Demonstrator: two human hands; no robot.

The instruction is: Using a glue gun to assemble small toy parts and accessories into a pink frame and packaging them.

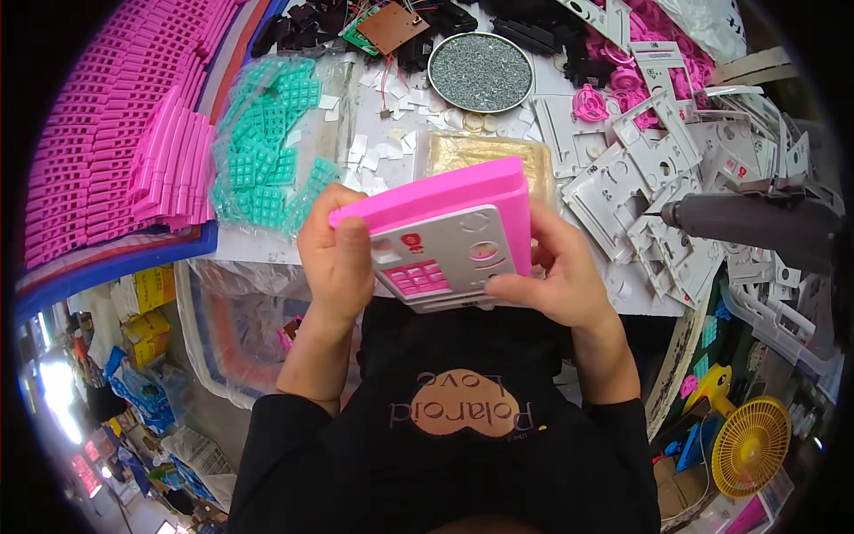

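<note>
Pink plastic casing point(436, 193), white faceplate point(447, 238): being held above near edge of tabletop point(258, 249), left grip point(338, 254) and right grip point(560, 274) pinching opposite ends; faceplate apparently being seated or checked, next calling for even pressure.

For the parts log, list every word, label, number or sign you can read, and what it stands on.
Black shirt: large lettering across the chest, upside down in this view; wording not copied here.
Held white panel: small red mark, too small to read.
Loose white panels: red and dark marks, too small to read.
</note>
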